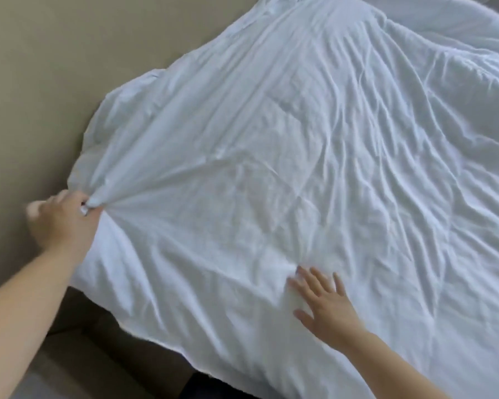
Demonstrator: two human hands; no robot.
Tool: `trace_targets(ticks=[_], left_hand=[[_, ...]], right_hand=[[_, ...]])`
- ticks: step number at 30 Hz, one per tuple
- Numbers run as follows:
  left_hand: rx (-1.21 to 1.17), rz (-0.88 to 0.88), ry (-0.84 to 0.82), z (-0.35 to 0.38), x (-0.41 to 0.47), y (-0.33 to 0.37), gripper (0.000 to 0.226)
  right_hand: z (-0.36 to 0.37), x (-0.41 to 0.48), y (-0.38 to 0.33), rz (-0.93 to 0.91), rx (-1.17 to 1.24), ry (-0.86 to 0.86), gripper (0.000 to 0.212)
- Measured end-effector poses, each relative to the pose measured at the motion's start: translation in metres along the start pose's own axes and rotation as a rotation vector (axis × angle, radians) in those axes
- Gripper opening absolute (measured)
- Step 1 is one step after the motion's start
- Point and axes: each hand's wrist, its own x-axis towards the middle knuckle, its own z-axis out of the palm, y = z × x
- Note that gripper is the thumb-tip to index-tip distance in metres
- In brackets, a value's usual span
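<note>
Head view down onto a wrinkled white duvet (300, 139), spread over the bed, close beside a beige wall (41, 67) on the left. Left hand (67, 223) at its left edge, pinching a bunch of fabric into radiating creases. Right hand (326, 306) flat on the cloth, fingers spread. Brownish floor (78, 370) below the near edge.

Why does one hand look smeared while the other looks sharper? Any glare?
Head view: the left hand, gripping a bunch of the white duvet, is smeared, probably motion blur; the right hand, flat on the duvet, is sharper. Head view: light is soft and even, no glare, only faint shadows in the creases.
</note>
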Motion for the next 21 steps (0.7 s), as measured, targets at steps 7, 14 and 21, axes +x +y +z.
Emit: trace_targets(ticks=[7, 14, 21], left_hand=[[0.082, -0.098, -0.446, -0.007, -0.054, 0.06, 0.04], [-0.283, -0.253, -0.103, -0.051, -0.017, 0.027, 0.032], [-0.467, -0.37, -0.337, -0.03, 0.071, -0.005, 0.057]], right_hand=[[0.002, 0.016, -0.016, 0.064, 0.037, -0.353, 0.06], [-0.077, 0.058, -0.039, 0.099, 0.255, 0.288, 0.069], [-0.173, 0.201, -0.101, 0.121, 0.116, 0.329, 0.069]])
